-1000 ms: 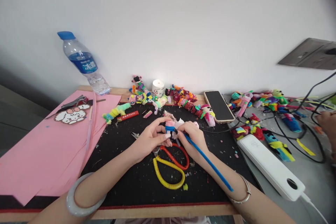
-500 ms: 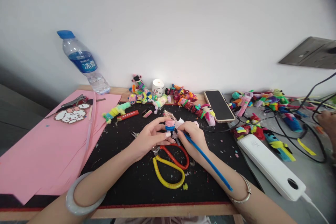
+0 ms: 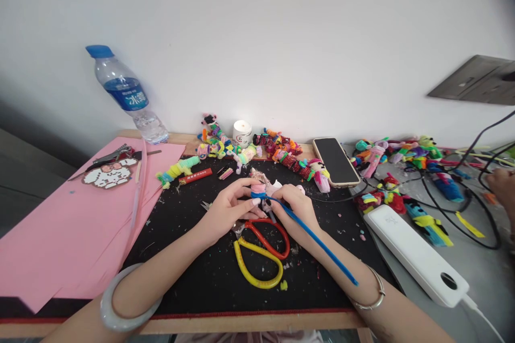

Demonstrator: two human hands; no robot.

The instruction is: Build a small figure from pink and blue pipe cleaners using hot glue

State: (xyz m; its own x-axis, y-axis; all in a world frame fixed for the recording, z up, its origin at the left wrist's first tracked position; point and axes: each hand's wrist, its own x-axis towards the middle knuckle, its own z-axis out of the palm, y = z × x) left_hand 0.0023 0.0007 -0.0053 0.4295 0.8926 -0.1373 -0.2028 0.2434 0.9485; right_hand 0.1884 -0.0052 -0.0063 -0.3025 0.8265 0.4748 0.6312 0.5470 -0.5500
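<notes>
Between my hands is a small pipe-cleaner doll (image 3: 258, 188) with pink and blue bands round its body. My left hand (image 3: 230, 204) is closed on the doll, thumb against its near side. From the doll a blue pipe cleaner (image 3: 317, 241) runs out to the right and lies along my right forearm. My right hand (image 3: 296, 204) pinches that pipe cleaner close to the doll. Just below the hands, scissors (image 3: 261, 282) with one red and one yellow handle lie on the black mat (image 3: 193, 273). The doll's lower part is partly hidden by fingers.
Colourful pipe-cleaner dolls (image 3: 289, 163) line the back; more (image 3: 372, 158) lie at right. A phone (image 3: 337, 162), white power bank (image 3: 416, 254) and black cables stand right. Pink paper (image 3: 80, 230) and a water bottle (image 3: 126, 94) are left. Another person's hand (image 3: 502, 187) shows at the right edge.
The blue pipe cleaner now crosses the front of the doll towards my left thumb, where before it began nearer my right fingers. My hands have hardly moved.
</notes>
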